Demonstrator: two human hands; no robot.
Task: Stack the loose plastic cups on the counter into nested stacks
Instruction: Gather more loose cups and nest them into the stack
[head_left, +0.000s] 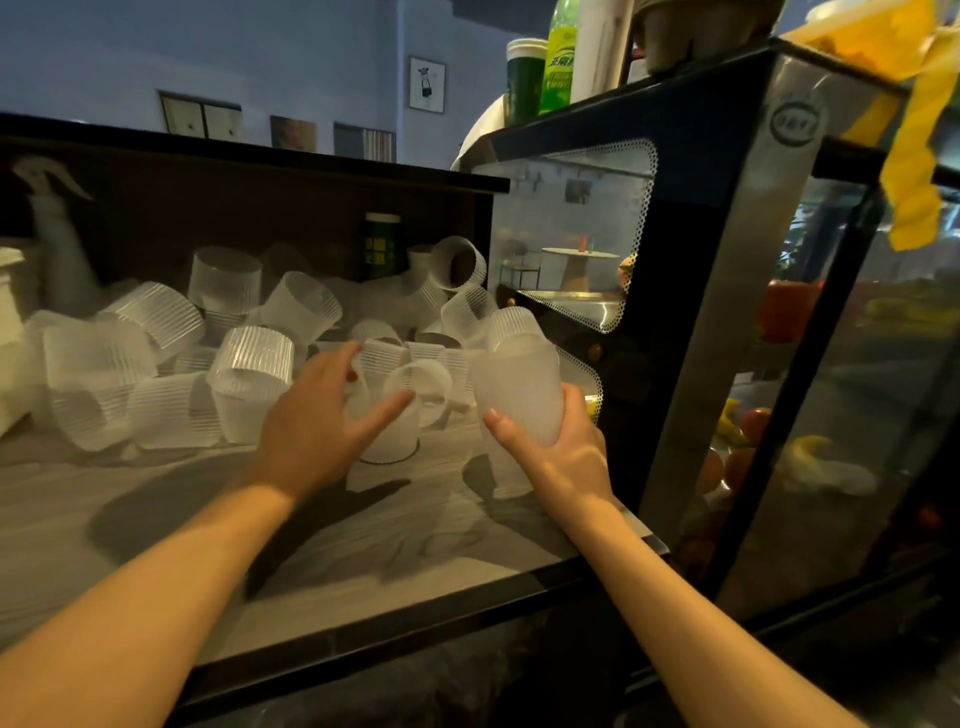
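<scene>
Clearly your right hand (563, 447) grips the nested stack (517, 384) near the bench's (156, 519) right edge, ready to receive, while your left hand (317, 415) spreads over a loose cup (415, 384).

Dim blue wall (311, 57) with framed pictures (427, 84); glass display case (701, 291) at right

Below and behind your hands the counter (156, 519) lies bare, so you can pass freely there. Ahead of your left hand (317, 431) loose cups (249, 364) crowd the surface wall to wall, backed by a dark panel (260, 208). Just right of your right hand (561, 457) the display case (701, 312) walls off that side. A spray bottle (57, 249) stands far left.
</scene>
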